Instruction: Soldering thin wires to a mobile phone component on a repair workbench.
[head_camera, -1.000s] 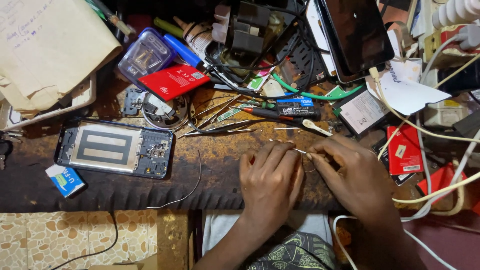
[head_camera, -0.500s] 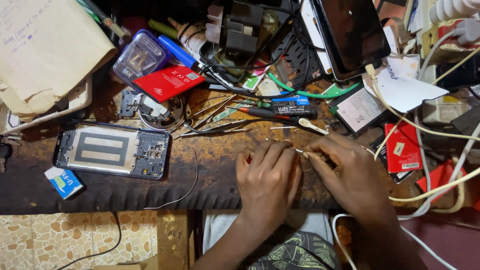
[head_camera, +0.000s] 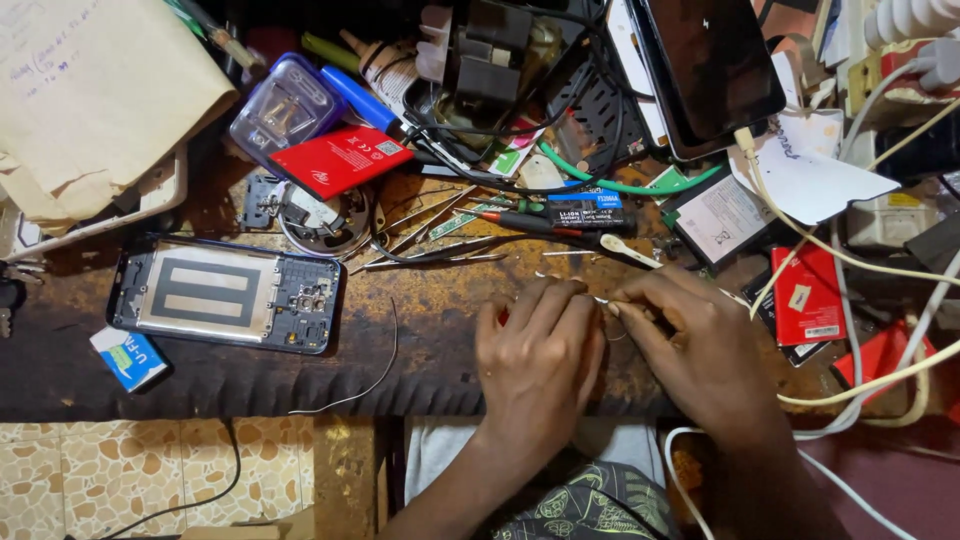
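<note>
Bench (head_camera: 430, 320) carries everything; the opened phone (head_camera: 225, 295) lies on it well left of your hands, back off, insides bare, so reassembly looks undone. Tweezers (head_camera: 440, 255) rest just beyond your hands, untouched. Your left hand (head_camera: 535, 355) and right hand (head_camera: 695, 350) meet fingertip to fingertip, pinching a tiny pale part (head_camera: 603, 300); what it is, you cannot tell.

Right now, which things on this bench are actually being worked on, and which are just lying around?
In use:
left hand, fingers pressed down on the workbench
right hand, pinching a thin pale sliver that is too small to identify

Lying about:
opened phone
red battery
tweezers
dark tablet
loose thin wire
blue packet
</note>
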